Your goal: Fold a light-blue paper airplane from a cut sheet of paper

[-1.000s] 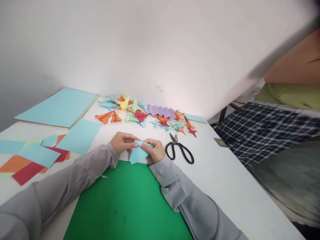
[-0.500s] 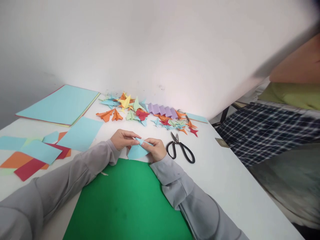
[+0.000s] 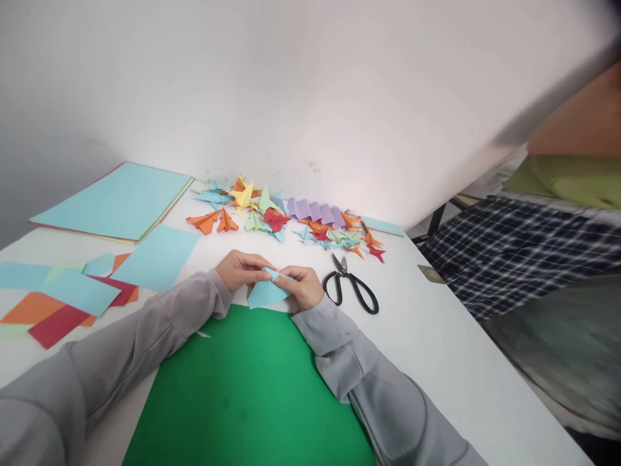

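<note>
A small light-blue sheet of folded paper is held between both hands, just beyond the far edge of a green mat. My left hand pinches its upper left part between thumb and fingers. On the other side, my right hand grips the right part, thumb lying on top. The two thumbs are close together near the paper's top. Some of the folds are covered by the fingers. Black-handled scissors lie on the table, right of my right hand, with their blades slightly apart.
Folded paper shapes in several colours lie along the wall, beside a pleated purple strip. Cut paper pieces are scattered at left, near a stack of large sheets. Checked fabric hangs beyond the table's right edge.
Both hands stay in almost the same place, still on the light-blue paper. The fingers have shifted very slightly, and the paper's upper part looks a little flatter.
</note>
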`<state>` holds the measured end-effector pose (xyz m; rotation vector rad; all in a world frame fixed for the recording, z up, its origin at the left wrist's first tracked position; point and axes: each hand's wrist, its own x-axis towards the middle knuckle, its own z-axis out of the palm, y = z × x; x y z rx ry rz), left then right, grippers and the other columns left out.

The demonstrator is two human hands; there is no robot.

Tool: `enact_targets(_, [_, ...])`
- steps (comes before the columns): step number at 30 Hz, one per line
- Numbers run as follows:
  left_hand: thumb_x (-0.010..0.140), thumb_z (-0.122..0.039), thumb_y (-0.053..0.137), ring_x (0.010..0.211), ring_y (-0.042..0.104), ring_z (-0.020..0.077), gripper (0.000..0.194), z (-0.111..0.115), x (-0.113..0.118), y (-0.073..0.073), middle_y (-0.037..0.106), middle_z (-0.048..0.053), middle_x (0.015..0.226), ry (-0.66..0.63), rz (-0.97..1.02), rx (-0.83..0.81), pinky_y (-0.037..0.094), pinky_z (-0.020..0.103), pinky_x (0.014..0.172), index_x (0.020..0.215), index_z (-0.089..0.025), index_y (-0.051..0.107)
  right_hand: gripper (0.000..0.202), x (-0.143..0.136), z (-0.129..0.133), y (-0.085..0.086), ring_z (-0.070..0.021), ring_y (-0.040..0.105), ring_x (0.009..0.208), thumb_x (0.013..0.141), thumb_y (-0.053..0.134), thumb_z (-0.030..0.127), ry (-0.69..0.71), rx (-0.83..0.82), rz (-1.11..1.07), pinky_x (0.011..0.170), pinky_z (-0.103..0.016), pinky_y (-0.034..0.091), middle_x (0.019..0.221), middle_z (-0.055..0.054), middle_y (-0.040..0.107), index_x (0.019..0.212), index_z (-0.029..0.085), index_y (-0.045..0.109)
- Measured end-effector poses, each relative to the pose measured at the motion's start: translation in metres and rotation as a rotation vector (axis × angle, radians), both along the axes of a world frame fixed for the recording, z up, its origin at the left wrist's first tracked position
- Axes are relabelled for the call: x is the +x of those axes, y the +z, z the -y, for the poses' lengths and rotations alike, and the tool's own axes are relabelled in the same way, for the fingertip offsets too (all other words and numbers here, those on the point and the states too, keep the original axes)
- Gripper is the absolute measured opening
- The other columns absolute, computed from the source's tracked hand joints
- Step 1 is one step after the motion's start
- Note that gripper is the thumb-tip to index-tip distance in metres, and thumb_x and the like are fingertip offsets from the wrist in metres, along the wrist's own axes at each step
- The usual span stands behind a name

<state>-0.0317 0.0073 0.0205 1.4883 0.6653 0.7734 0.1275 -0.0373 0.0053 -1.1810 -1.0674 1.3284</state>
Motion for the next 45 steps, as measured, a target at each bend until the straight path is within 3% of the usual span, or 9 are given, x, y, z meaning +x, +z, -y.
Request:
enact_targets(20, [0.051,-0.031,0.073,0.044,0.049,0.0071,0.03,0.0001,0.0013,0.0002,0.061,0.001,0.057,0.079,-0.019,-0.125,0.041,0.017,0.038,0.072,-0.01,0.069,0.024,-0.0025,0.0005,-0.0005,-0.0098,0.047,0.039,0.042,0.077,0.032,-0.036,-0.077,-0.006,0.04,-0.023,0.036,0.044,0.003,0.057,0.054,0.015,0.065])
enact_targets(31, [0.051,-0.028,0.074,0.039,0.05,0.0077,0.026,0.0008,0.0033,-0.0007,0.058,-0.001,0.045,0.148,-0.055,-0.16,0.043,0.018,0.037,0.068,-0.01,0.069,0.024,-0.0017,0.0006,-0.0007,-0.0089,0.046,0.043,0.043,0.077,0.031,-0.058,-0.007,0.092,0.045,-0.023,0.034,0.046,0.002,0.058,0.055,0.014,0.065])
enact_targets(45, [0.053,-0.02,0.073,0.039,0.051,0.0076,0.015,0.0005,0.005,-0.0047,0.061,0.0,0.044,0.224,-0.067,-0.168,0.043,0.018,0.039,0.065,-0.01,0.069,0.024,-0.0068,0.0028,0.0011,-0.0084,0.043,0.043,0.048,0.073,0.033,-0.114,0.028,0.224,0.044,-0.022,0.033,0.047,0.002,0.056,0.058,0.013,0.065])
